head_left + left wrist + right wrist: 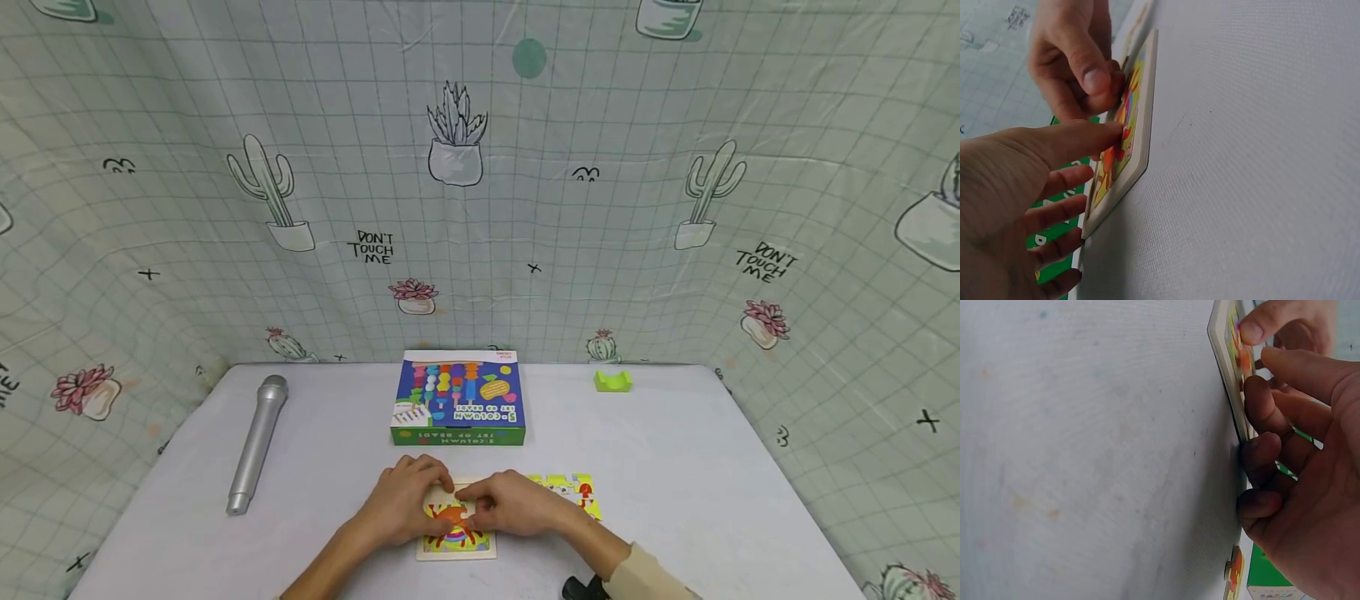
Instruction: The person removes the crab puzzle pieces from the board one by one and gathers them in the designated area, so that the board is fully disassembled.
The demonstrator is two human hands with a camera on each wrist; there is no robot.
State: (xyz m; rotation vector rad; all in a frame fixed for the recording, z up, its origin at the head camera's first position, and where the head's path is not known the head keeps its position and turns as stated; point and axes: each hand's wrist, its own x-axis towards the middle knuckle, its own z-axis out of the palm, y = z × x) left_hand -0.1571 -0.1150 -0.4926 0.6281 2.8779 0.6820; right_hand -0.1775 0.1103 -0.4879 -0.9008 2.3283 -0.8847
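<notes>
A small wooden jigsaw puzzle (457, 546) with a pale frame and an orange crab-like picture lies on the white table. My left hand (407, 500) arches over its left side. In the left wrist view, its thumb (1107, 134) presses on the picture while the other fingers extend loosely past the frame's edge. From the right, my right hand (517, 502) reaches over the puzzle, index finger extended to its upper part. The right wrist view shows its lower fingers (1260, 456) curled beside the frame. Whether it pinches a piece, I cannot tell.
Several loose yellow puzzle pieces (585, 492) lie right of the puzzle, partly behind the right hand. A blue and green bead-set box (457, 400) stands behind it. A silver tube-shaped object (257, 446) lies left, a green curved block (613, 382) back right, a black object (585, 588) near the right sleeve.
</notes>
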